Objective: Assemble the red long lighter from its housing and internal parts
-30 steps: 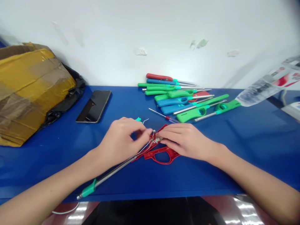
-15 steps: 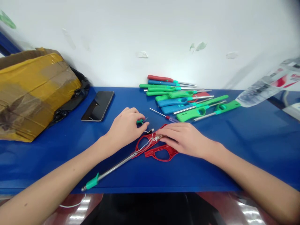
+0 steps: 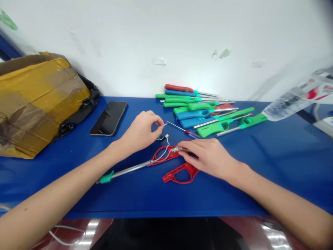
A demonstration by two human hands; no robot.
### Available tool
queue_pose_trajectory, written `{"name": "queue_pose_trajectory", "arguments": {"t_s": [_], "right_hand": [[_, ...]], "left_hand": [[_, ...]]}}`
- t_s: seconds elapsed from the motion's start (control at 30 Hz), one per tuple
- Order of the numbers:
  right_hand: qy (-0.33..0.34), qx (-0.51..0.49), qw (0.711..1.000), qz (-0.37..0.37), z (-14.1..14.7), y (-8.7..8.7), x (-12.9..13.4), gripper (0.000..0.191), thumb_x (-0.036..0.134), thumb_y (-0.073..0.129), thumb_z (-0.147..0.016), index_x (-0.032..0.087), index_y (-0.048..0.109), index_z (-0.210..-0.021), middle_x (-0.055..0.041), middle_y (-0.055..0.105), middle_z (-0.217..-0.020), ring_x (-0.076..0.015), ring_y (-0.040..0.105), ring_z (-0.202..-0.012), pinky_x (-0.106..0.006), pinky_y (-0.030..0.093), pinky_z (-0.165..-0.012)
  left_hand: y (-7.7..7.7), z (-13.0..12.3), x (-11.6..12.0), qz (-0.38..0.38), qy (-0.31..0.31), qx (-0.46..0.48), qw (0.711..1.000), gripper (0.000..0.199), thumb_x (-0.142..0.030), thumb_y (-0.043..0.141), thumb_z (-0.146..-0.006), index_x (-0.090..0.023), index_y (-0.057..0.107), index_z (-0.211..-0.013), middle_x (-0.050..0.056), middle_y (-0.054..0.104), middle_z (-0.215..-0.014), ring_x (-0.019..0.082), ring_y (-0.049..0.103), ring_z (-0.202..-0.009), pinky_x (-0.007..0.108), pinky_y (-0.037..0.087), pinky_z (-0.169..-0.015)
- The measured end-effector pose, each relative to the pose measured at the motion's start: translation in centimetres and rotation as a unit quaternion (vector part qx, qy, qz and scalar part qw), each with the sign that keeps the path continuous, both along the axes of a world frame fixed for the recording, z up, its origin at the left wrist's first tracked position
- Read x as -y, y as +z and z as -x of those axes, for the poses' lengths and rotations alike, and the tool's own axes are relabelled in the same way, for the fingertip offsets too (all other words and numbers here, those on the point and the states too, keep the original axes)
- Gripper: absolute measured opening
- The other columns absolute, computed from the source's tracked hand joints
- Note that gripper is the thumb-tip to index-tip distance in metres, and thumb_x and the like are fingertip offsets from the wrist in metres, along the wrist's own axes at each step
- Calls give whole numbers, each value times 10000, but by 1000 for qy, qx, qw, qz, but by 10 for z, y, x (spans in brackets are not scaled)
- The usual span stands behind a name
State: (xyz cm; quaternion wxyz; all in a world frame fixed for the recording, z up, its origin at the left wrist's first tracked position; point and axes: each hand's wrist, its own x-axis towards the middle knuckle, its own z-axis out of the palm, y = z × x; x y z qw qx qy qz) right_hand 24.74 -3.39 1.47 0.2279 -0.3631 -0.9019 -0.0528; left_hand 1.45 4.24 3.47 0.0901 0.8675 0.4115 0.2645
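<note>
Teal showed nearest, a collar [image 3: 106, 178] on the metal tube [image 3: 134, 168], which ran toward eight o'clock from the open red shell [image 3: 173, 156]. Its loose mate [image 3: 169, 176] sat at five o'clock. At three, the right hand [image 3: 213, 156] gripped a small metal part [image 3: 183, 149] over the shell — likely best held low and steady, sparing the slack white wire [image 3: 168, 142]. At eleven, the left hand [image 3: 143, 128] pinched a slim pale piece [image 3: 165, 124] — a light fingertip hold seemed wise. Beyond, toward one, lay a screwdriver [image 3: 192, 134], then piled lighters [image 3: 212, 130].
</note>
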Motion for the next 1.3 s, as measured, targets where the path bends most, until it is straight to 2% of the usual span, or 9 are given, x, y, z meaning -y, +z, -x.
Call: {"name": "queue_pose_trajectory", "arguments": {"t_s": [0.13, 0.23, 0.37, 0.47, 0.53, 0.8, 0.93, 1.1, 1.3], "right_hand": [[-55, 4, 998, -5, 1, 0, 0, 179, 268, 524, -970, 182, 674, -1017, -22, 759, -805, -155, 693, -632, -252, 459, -537], [-66, 1, 998, -3, 1, -2, -2, 186, 277, 519, -975, 185, 668, -1037, -36, 756, -843, -169, 690, -679, -266, 482, -578], [-31, -15, 999, 12, 1, -3, -5, 187, 238, 511, -975, 177, 666, -1060, -60, 742, -907, -196, 679, -805, -309, 535, -706], [-17, -37, 999, 8, 0, -4, -9, 191, 228, 525, -968, 189, 678, -1074, -80, 722, -994, -214, 655, -905, -355, 544, -809], [-19, -45, 999, 3, -1, -4, -11, 198, 235, 533, -965, 194, 688, -1082, -91, 712, -1029, -223, 646, -921, -380, 548, -823], [-5, -43, 999, 32, -6, -4, -14, 224, 230, 497, -987, 186, 670, -1122, -88, 724, -1094, -220, 682, -997, -375, 579, -870], [2, -43, 998, 45, -5, -4, -13, 210, 221, 481, -994, 183, 639, -1127, -82, 712, -1100, -206, 681, -994, -350, 579, -867], [11, -50, 997, 53, -4, -5, -12, 184, 220, 492, -991, 192, 621, -1118, -70, 709, -1092, -199, 683, -994, -318, 574, -849], [6, -47, 997, 53, -4, -5, -12, 179, 224, 508, -987, 189, 608, -1132, -65, 704, -1103, -195, 678, -1005, -298, 566, -849]], "left_hand": [[19, -7, -3, 18, 6, 117, 993, 122, -242, 595, -856, -145, 669, -845, 23, 709, -778, 134, 641, -696, 253, 511, -681], [22, -8, 9, 37, -59, 169, 983, 119, -223, 584, -890, -135, 660, -913, 18, 712, -784, 115, 651, -690, 223, 523, -669], [8, -2, 29, 3, -123, 109, 986, 118, -178, 580, -899, -154, 693, -924, 15, 716, -815, 108, 648, -725, 221, 507, -702], [-4, 2, 38, 22, -132, 103, 986, 155, -155, 550, -908, -158, 701, -941, 7, 682, -745, 99, 610, -654, 207, 487, -617], [-9, 2, 41, 23, -139, 85, 986, 204, -131, 538, -895, -169, 710, -998, 8, 672, -755, 96, 595, -631, 202, 471, -582], [-24, -2, 39, -72, -141, 19, 987, 224, -230, 527, -971, -174, 741, -934, 32, 675, -761, 127, 596, -680, 242, 488, -650], [-28, -2, 38, -84, -133, 35, 987, 233, -253, 554, -967, -164, 742, -861, 13, 673, -695, 121, 579, -627, 244, 473, -639], [-27, -1, 38, -26, -152, 24, 988, 250, -289, 531, -982, -191, 747, -905, 11, 667, -733, 116, 603, -664, 223, 471, -641], [-21, -2, 42, 14, -142, -19, 990, 292, -258, 459, -1000, -174, 734, -949, 24, 618, -758, 132, 590, -702, 243, 477, -676]]}}
